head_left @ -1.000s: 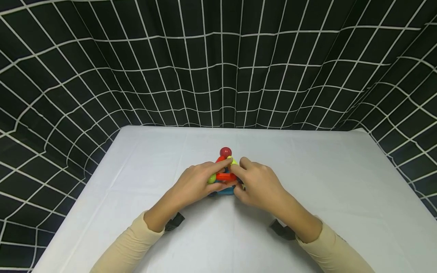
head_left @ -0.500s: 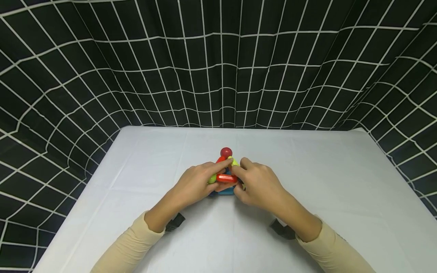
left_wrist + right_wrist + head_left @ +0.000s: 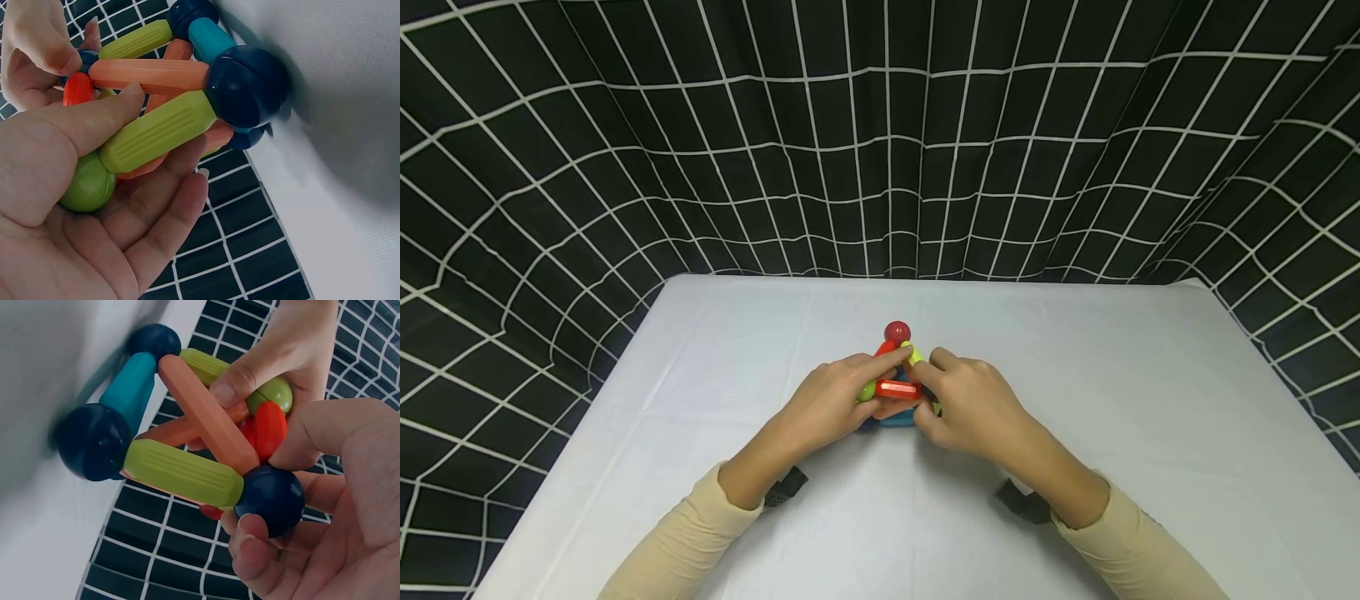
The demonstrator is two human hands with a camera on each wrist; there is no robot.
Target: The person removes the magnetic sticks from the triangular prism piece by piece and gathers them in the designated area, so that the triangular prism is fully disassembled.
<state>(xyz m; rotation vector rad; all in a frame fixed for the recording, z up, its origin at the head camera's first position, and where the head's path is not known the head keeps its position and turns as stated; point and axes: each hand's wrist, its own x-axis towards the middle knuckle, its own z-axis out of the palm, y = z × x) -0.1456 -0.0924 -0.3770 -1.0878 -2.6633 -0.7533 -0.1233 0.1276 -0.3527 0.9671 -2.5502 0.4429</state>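
Head cam first: a multicoloured, plastic-looking ball-and-stick frame [image 3: 898, 389] is on or just above the white cloth-covered worktop [image 3: 1052, 358], can't tell which. Left hand [image 3: 835, 396] has the frame's left side, right hand [image 3: 973, 404] has its right. A shiny red ball [image 3: 897, 332] sticks out at the frame's far end. Beige sleeves [image 3: 692, 529] come in on the near side, and a black curtain with white grid lines [image 3: 820, 183] hangs behind it all.

Left wrist cam: that hand is wrapped around a corner of the frame, with a glossy lime-green ball [image 3: 87, 184] by the palm and the thumb lying over a ribbed yellow-green stick [image 3: 165, 131]. That stick runs to a big glossy navy ball [image 3: 248, 86] at the frame's worktop end.

Right wrist cam: thumb and fingers are pinching a glossy dark-blue ball [image 3: 272, 499] at the frame's near corner. A salmon-orange ribbed stick [image 3: 209, 415] slants away from it, with a teal stick [image 3: 128, 390] over at the frame's worktop end.
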